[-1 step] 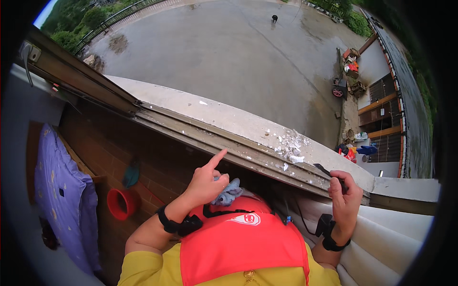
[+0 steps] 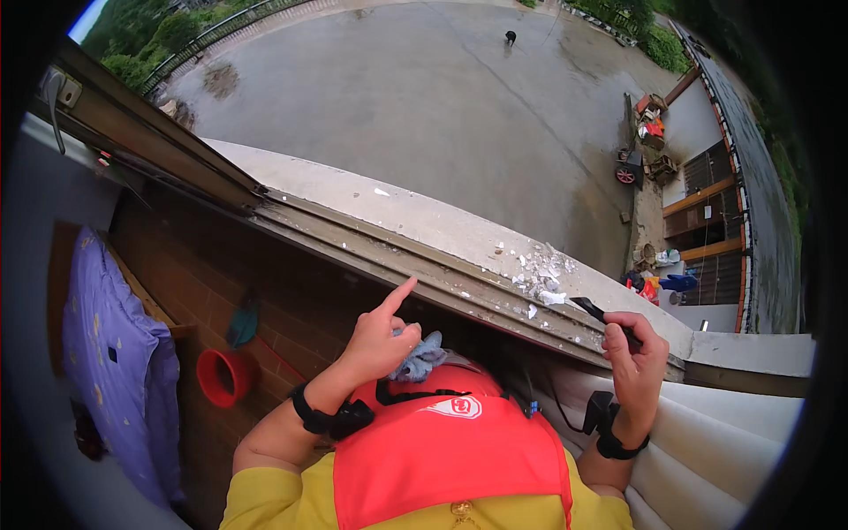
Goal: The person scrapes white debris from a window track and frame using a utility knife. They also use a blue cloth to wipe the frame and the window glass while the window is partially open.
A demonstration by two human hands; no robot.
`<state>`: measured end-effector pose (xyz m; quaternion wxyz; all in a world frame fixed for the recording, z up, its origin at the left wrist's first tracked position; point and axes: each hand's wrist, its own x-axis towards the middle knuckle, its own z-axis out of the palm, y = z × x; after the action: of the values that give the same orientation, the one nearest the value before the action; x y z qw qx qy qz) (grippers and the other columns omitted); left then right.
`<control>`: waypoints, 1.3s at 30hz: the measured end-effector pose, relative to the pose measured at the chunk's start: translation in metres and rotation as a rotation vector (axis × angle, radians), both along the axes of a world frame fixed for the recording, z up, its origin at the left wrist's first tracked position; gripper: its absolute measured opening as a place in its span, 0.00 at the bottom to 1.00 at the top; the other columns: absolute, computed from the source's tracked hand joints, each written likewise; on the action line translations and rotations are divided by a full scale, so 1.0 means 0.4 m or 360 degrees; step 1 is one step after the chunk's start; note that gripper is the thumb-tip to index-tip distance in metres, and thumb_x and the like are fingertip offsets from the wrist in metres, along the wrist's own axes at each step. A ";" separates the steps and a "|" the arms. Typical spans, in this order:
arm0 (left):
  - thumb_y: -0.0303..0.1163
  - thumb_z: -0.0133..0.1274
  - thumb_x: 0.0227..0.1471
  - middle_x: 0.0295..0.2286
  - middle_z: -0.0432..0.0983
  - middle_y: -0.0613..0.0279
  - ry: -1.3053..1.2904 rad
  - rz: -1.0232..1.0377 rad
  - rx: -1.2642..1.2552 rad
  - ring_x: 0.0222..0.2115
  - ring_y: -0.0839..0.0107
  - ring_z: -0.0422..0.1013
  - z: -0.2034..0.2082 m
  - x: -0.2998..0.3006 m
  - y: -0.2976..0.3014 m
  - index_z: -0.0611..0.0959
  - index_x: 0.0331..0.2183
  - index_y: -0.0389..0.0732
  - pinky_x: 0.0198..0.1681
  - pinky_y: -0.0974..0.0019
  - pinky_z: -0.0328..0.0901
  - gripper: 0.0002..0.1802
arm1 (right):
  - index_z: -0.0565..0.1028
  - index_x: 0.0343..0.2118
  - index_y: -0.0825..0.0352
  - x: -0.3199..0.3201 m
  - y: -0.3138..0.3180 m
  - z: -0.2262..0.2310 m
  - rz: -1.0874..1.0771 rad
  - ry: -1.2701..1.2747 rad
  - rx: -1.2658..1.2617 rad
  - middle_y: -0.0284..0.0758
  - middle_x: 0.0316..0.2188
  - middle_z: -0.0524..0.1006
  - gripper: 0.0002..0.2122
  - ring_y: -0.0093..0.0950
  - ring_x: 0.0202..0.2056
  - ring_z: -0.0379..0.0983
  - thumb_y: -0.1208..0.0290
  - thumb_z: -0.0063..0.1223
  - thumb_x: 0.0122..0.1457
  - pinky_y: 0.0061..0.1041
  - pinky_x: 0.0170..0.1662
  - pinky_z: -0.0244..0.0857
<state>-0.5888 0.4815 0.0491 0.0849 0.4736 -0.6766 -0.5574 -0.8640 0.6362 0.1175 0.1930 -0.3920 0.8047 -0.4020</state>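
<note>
My left hand (image 2: 378,343) is closed around a crumpled blue-grey cloth (image 2: 420,357), its index finger stretched toward the inner edge of the window track (image 2: 380,250). Between the thumb and fingers of my right hand (image 2: 638,364) is a black flat-bladed tool (image 2: 590,308), perhaps a scraper. Its tip points left, just beside a heap of white flakes (image 2: 541,272) on the outer sill (image 2: 309,175). Whether the tip touches the sill I cannot tell. Smaller white crumbs lie scattered along the metal grooves of the track.
A window frame (image 2: 159,132) stands at the left end of the track. Indoors, a purple quilt (image 2: 115,336) hangs over a bed, near a red bucket (image 2: 221,378) on the floor. White curtain fabric (image 2: 707,433) bunches at my right. Outside lies a wet concrete yard (image 2: 397,97).
My right hand has shifted slightly up and left, bringing the black tool's tip closer to the flakes. My left hand stays almost in place.
</note>
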 end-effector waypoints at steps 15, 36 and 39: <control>0.30 0.51 0.45 0.11 0.69 0.59 0.0112 0.0554 -0.0131 0.13 0.77 0.62 -0.035 0.258 -0.005 0.64 0.56 0.40 0.25 0.71 0.63 0.34 | 0.74 0.40 0.62 0.511 -0.675 -0.122 0.1562 0.0667 -0.0222 0.42 0.31 0.77 0.10 0.40 0.35 0.74 0.69 0.46 0.58 0.37 0.37 0.67; 0.28 0.51 0.46 0.11 0.68 0.63 0.0126 0.0503 0.0034 0.14 0.79 0.62 -0.059 0.306 -0.062 0.67 0.54 0.39 0.24 0.72 0.62 0.31 | 0.70 0.48 0.62 0.364 -0.582 -0.069 0.1878 0.0759 0.0526 0.47 0.26 0.75 0.18 0.46 0.30 0.73 0.78 0.44 0.52 0.40 0.35 0.66; 0.28 0.50 0.47 0.11 0.68 0.63 0.0189 0.0456 0.0025 0.14 0.79 0.62 -0.052 0.289 -0.072 0.67 0.54 0.39 0.24 0.71 0.62 0.30 | 0.67 0.50 0.64 0.389 -0.592 -0.126 0.1745 0.0906 0.0363 0.47 0.26 0.74 0.20 0.46 0.29 0.72 0.78 0.43 0.52 0.39 0.33 0.66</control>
<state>-0.4732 0.4526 0.0284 0.1996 0.5321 -0.5914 -0.5721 -0.7086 0.3995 0.0672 0.1899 -0.8164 0.5442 -0.0362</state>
